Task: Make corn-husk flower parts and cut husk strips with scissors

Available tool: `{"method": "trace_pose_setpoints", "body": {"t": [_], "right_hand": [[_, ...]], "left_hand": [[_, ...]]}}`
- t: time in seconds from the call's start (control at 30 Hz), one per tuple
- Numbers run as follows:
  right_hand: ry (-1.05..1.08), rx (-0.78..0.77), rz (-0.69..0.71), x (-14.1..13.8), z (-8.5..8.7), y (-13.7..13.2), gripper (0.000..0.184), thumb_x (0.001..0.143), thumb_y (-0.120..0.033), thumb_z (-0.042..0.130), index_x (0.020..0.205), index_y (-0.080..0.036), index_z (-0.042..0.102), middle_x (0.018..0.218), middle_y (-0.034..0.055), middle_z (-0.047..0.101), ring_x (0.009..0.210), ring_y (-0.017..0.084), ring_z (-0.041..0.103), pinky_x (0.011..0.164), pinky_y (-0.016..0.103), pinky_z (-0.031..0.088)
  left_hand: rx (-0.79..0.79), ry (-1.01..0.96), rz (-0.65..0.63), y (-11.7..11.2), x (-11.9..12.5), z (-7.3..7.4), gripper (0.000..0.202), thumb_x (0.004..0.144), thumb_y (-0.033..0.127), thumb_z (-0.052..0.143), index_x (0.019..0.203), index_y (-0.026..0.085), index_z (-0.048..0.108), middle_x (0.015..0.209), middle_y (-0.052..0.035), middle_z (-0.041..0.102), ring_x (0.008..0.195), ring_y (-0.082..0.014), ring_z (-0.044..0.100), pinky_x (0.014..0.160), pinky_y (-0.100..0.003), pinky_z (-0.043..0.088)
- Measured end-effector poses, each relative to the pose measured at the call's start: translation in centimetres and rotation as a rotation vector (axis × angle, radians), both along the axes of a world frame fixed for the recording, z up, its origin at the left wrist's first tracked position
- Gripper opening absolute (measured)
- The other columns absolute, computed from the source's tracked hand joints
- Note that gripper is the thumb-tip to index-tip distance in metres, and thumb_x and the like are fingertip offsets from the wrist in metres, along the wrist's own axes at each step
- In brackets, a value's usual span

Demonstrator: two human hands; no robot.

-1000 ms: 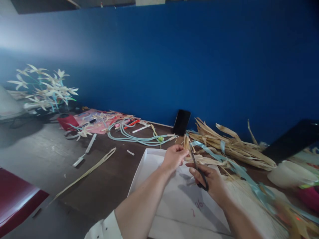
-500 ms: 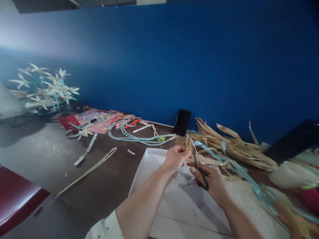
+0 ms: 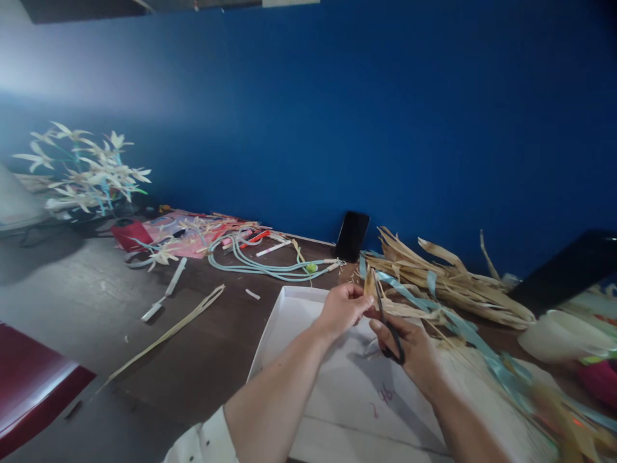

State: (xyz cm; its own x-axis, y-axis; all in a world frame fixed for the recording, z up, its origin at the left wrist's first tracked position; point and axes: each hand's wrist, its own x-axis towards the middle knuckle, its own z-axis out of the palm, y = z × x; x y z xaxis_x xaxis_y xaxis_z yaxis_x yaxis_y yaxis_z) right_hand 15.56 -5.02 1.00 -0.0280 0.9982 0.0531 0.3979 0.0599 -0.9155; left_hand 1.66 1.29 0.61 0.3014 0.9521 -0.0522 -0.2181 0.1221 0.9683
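At the far left of the dark table (image 3: 159, 379), a bunch of white flowers (image 3: 96, 170) stands near the blue wall (image 3: 308, 128); a glossy dark-red object (image 3: 38, 386) enters below. Next rightward: a red bundle (image 3: 129, 236) beside a pink sheet (image 3: 195, 249) strewn with thin scraps, and, nearer, a pale looped strip (image 3: 178, 331) lying flat. Light-blue cords (image 3: 250, 275) lie in loops right of the sheet.

Centre: white shallow tray (image 3: 277, 321), one raised edge visible. Left hand (image 3: 344, 305) is above it, thumb and fingers pinched closed on a small tan husk piece (image 3: 369, 283), which points up near the tray's far edge. A dark phone (image 3: 351, 236) leans on the wall behind.

Just right, the right hand (image 3: 407, 344) has its fingers curled around the black handles of scissors (image 3: 395, 347). Blades point up alongside the husk piece; contact and blade opening cannot be told. Handwriting on the tray floor, purplish red: "46" (image 3: 385, 393), with a smaller mark (image 3: 373, 409) below left, perhaps "2".

Right side: dried husks (image 3: 448, 289) in a heap, light-blue ribbon (image 3: 475, 334) trailing nearer, then a whitish rounded object (image 3: 559, 337).
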Motion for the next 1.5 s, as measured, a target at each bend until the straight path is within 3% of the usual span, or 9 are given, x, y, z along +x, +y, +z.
{"method": "trace_pose_setpoints", "body": {"t": [0.2, 0.53, 0.83, 1.03, 1.5], "right_hand": [[0.012, -0.022, -0.034, -0.3, 0.5, -0.2, 0.044, 0.073, -0.049, 0.065, 0.102, -0.017, 0.07, 0.055, -0.0023, 0.051, 0.051, 0.013, 0.046, 0.046, 0.023, 0.035], [0.062, -0.058, -0.014, 0.2, -0.1, 0.0, 0.042, 0.073, -0.043, 0.066, 0.106, -0.017, 0.068, 0.056, -0.0035, 0.049, 0.052, 0.011, 0.044, 0.048, 0.023, 0.035], [0.042, -0.055, -0.016, 0.2, 0.3, -0.1, 0.044, 0.073, -0.048, 0.065, 0.103, -0.016, 0.069, 0.055, -0.0034, 0.047, 0.051, 0.011, 0.042, 0.048, 0.023, 0.033], [0.037, -0.048, -0.036, 0.3, 0.1, 0.1, 0.046, 0.072, -0.052, 0.065, 0.101, -0.016, 0.069, 0.051, -0.0041, 0.045, 0.048, 0.01, 0.039, 0.046, 0.024, 0.029], [0.09, -0.065, -0.068, -0.2, 0.9, -0.2, 0.048, 0.068, -0.054, 0.067, 0.093, -0.013, 0.07, 0.049, -0.004, 0.042, 0.046, 0.009, 0.036, 0.044, 0.024, 0.028]], "left_hand": [[-0.009, -0.008, 0.004, -0.1, -0.1, 0.4, 0.024, 0.064, 0.034, 0.069, 0.068, 0.016, 0.053, 0.054, 0.0024, 0.053, 0.039, -0.0047, 0.036, 0.038, -0.019, 0.022], [0.019, 0.004, 0.043, 0.1, -0.3, 0.5, 0.022, 0.069, 0.035, 0.063, 0.072, 0.015, 0.055, 0.062, 0.002, 0.055, 0.04, -0.0036, 0.036, 0.038, -0.018, 0.024], [0.142, 0.189, 0.052, 0.4, -0.8, 0.1, 0.02, 0.071, 0.036, 0.06, 0.074, 0.016, 0.058, 0.061, 0.0032, 0.052, 0.046, -0.0051, 0.039, 0.043, -0.018, 0.031], [0.179, 0.273, 0.08, 0.4, -1.0, 0.7, 0.021, 0.071, 0.037, 0.061, 0.072, 0.016, 0.06, 0.062, 0.0026, 0.055, 0.05, -0.0058, 0.041, 0.049, -0.019, 0.032], [0.102, 0.157, 0.105, 0.3, -1.0, 0.9, 0.027, 0.068, 0.041, 0.065, 0.073, 0.015, 0.06, 0.057, 0.0042, 0.048, 0.046, -0.0044, 0.035, 0.046, -0.019, 0.029]]}}
